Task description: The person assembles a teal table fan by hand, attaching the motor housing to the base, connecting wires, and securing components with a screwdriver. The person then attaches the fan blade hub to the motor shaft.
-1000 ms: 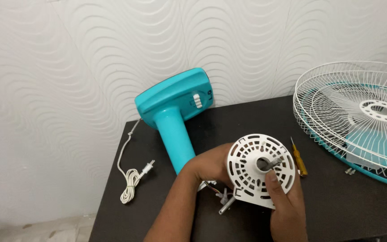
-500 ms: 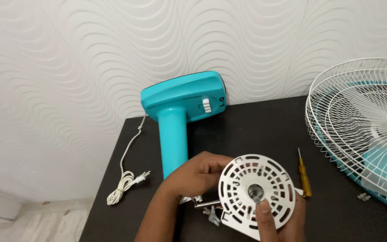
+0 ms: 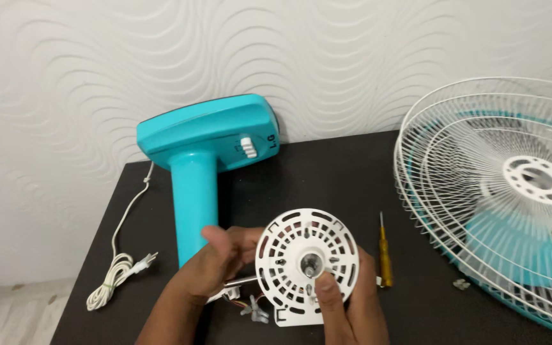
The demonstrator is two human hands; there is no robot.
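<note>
A white round vented motor cover (image 3: 289, 255) with a metal shaft at its centre sits upright at the table's front. My left hand (image 3: 215, 262) grips it from behind on the left side. My right hand (image 3: 346, 306) holds its lower right edge, thumb pressed on the face just below the shaft. Thin wires and a small metal rod (image 3: 241, 281) stick out under the cover. The teal fan stand and base (image 3: 196, 166) lies on its side just behind my left hand.
A yellow-handled screwdriver (image 3: 385, 255) lies right of the cover on the black table (image 3: 327, 172). White wire fan guards with a teal blade (image 3: 499, 204) fill the right. A coiled white power cord with plug (image 3: 119, 271) lies at left. Small screws (image 3: 460, 284) rest near the guard.
The view has shifted, so everything now sits further left in frame. My left thumb has lifted off the cover; my right thumb stays near the shaft.
</note>
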